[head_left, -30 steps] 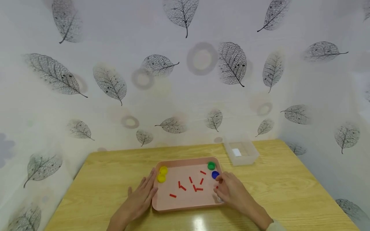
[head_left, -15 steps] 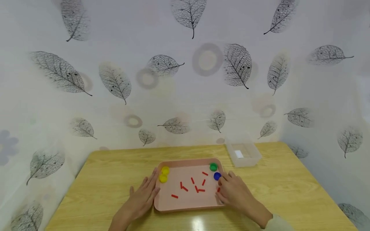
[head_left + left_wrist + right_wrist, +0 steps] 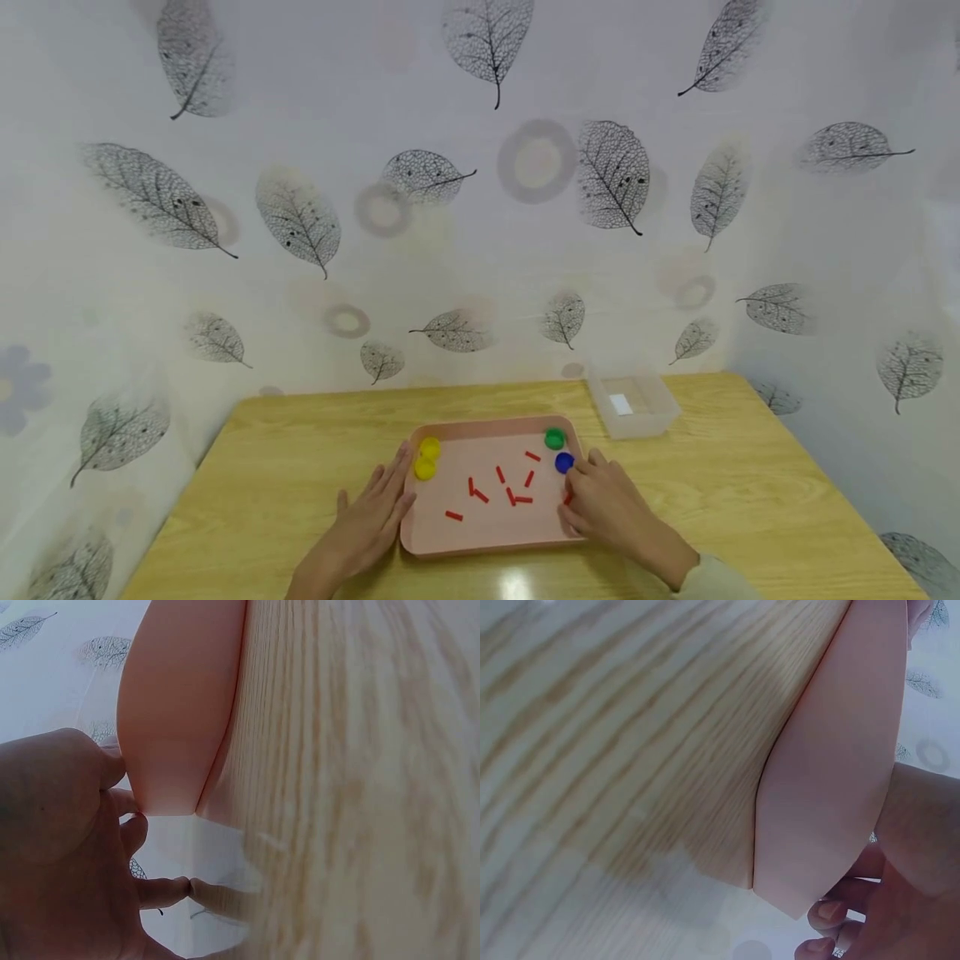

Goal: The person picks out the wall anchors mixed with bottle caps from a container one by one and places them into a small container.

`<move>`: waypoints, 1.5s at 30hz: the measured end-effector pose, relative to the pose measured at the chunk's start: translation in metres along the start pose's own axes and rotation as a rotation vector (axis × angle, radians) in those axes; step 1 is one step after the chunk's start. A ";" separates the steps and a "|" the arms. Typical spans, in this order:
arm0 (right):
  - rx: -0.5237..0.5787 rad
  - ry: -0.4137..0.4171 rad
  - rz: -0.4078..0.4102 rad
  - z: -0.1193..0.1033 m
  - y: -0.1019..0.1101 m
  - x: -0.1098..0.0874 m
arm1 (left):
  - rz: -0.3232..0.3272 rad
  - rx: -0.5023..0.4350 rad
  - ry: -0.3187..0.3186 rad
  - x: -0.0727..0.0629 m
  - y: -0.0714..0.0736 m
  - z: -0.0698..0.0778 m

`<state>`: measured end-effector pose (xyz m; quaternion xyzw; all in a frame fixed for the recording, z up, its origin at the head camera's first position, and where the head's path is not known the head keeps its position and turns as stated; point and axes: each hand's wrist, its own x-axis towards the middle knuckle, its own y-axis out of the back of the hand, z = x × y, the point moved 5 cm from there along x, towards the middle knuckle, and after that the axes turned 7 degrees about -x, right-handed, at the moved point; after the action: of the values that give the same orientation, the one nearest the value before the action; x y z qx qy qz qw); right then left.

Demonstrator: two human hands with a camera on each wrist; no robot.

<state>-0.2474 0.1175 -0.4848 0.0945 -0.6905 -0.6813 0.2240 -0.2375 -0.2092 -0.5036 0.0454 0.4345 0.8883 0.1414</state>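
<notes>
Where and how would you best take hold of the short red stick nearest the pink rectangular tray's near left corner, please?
Probably at its middle, from straight above: the red stick lies flat inside the tray, whose raised rim would hinder a low sideways approach. Pinch across its narrow width; it lies apart from the other red sticks, leaving both long sides free.

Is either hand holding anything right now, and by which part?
The left hand holds nothing; it touches the tray. A red stick shows between thumb and fingers of the right hand; whether it's pinched, or where, cannot be told.
</notes>
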 end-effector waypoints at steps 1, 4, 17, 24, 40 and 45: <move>-0.001 -0.001 -0.002 0.000 0.000 0.000 | 0.001 -0.002 0.002 0.000 0.000 0.000; 0.002 -0.004 -0.004 -0.001 0.000 0.000 | 0.000 -0.004 0.002 -0.001 0.000 -0.001; 0.031 -0.017 0.033 -0.002 0.003 0.000 | -0.016 -0.028 0.003 -0.001 0.001 0.003; 0.045 -0.052 0.032 -0.003 0.004 0.000 | -0.015 -0.024 0.006 0.000 0.003 0.004; 0.046 -0.062 0.021 -0.003 -0.001 -0.001 | -0.017 -0.012 0.027 -0.003 -0.002 0.001; 0.010 -0.053 0.155 -0.001 0.005 -0.005 | -0.016 -0.016 0.030 -0.003 -0.002 0.001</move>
<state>-0.2418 0.1189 -0.4813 0.0236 -0.7048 -0.6607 0.2573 -0.2337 -0.2081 -0.5049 0.0276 0.4300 0.8911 0.1426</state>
